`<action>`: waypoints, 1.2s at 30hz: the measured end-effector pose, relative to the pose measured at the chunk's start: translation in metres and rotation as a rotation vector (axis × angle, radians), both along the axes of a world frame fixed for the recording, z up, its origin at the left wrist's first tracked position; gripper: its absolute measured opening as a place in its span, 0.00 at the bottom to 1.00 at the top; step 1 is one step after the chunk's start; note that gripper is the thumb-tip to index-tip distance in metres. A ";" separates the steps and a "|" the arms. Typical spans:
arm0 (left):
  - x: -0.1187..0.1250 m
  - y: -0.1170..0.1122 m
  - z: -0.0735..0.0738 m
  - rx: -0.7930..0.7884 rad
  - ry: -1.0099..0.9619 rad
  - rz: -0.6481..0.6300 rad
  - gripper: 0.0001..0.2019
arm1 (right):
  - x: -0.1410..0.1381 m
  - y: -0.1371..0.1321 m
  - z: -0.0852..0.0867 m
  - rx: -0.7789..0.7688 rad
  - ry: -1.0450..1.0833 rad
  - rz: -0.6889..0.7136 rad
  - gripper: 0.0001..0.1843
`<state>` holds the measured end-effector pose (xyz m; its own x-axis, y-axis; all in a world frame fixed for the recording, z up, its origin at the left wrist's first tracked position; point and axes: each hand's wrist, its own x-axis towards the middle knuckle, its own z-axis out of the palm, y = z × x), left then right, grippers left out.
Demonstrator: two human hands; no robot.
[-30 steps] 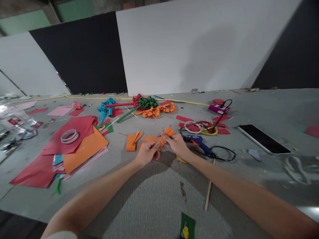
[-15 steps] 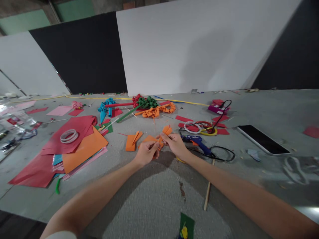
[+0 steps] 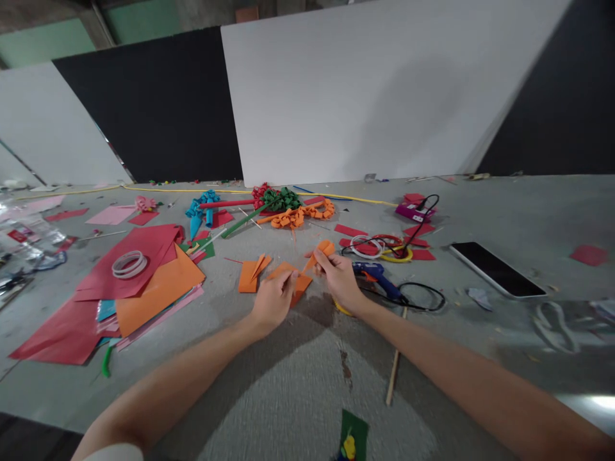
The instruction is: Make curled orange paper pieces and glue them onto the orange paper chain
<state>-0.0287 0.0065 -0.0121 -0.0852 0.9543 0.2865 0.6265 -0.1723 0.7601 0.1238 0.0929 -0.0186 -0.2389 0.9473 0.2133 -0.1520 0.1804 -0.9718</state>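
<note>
My right hand (image 3: 339,278) pinches a folded orange paper piece (image 3: 321,250) and holds it just above the grey floor. My left hand (image 3: 271,299) is curled, its fingertips on a thin strip over a flat orange paper piece (image 3: 298,285) lying beneath it. The two hands are a short way apart. Another folded orange piece (image 3: 252,273) lies just left of my left hand.
A blue glue gun (image 3: 379,276) with a black cord lies right of my right hand, beside tape rings (image 3: 382,246). Red and orange paper sheets (image 3: 144,275) are stacked at left. Paper flowers (image 3: 283,208) lie farther off, a phone (image 3: 494,269) at right, a wooden stick (image 3: 394,365) nearer me.
My hands have drawn apart: the left moved down and left toward the flat orange piece, while the right kept the folded orange piece raised. The view shifted slightly.
</note>
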 end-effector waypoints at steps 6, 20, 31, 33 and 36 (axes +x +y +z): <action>-0.032 0.013 0.019 -0.013 0.726 0.293 0.17 | 0.000 -0.001 -0.002 0.012 -0.031 0.117 0.28; -0.049 0.019 0.005 -0.161 0.846 0.291 0.15 | 0.001 0.002 -0.008 0.039 -0.071 0.129 0.29; -0.034 0.032 -0.004 0.016 -0.325 0.120 0.12 | 0.000 -0.002 -0.001 0.041 -0.119 0.023 0.30; -0.031 0.029 -0.002 0.022 -0.351 0.084 0.12 | 0.000 -0.001 -0.001 0.070 -0.214 0.026 0.31; -0.026 0.023 0.001 0.041 -0.357 0.051 0.12 | 0.000 -0.001 -0.001 0.123 -0.358 0.084 0.32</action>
